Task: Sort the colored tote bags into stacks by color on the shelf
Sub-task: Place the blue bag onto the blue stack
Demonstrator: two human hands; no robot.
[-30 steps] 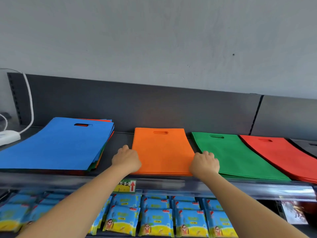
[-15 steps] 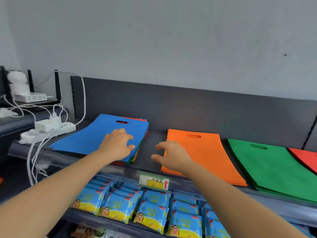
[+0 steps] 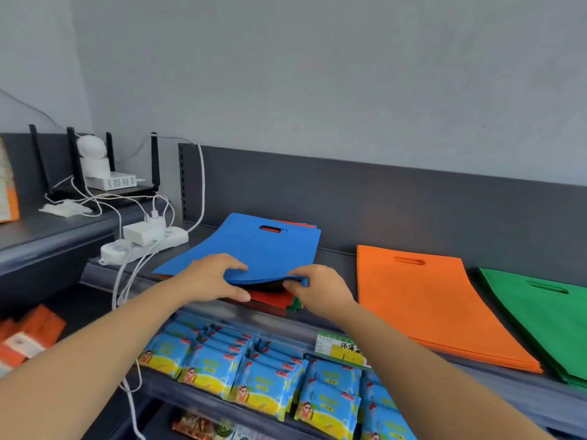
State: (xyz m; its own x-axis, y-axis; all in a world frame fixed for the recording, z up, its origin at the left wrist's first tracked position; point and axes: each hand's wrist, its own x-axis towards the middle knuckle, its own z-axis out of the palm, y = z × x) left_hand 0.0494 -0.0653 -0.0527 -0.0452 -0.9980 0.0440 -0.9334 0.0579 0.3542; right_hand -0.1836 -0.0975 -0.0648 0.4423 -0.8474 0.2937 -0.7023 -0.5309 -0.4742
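- Now the left hand (image 3: 212, 277) grips the near edge of the blue tote bag (image 3: 254, 246), which tops a mixed pile on the shelf (image 3: 336, 258).
- The right hand (image 3: 317, 289) pinches its near corner.
- An orange stack (image 3: 428, 300) and a green stack (image 3: 540, 312) lie to the right.
- The price label (image 3: 341, 347) shows handwritten "环保"; the rest is unreadable.

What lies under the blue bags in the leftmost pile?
Left hand and right hand hold up the blue bags' front edge; red bags and green edges show beneath. How many, and everything further back, is covered.
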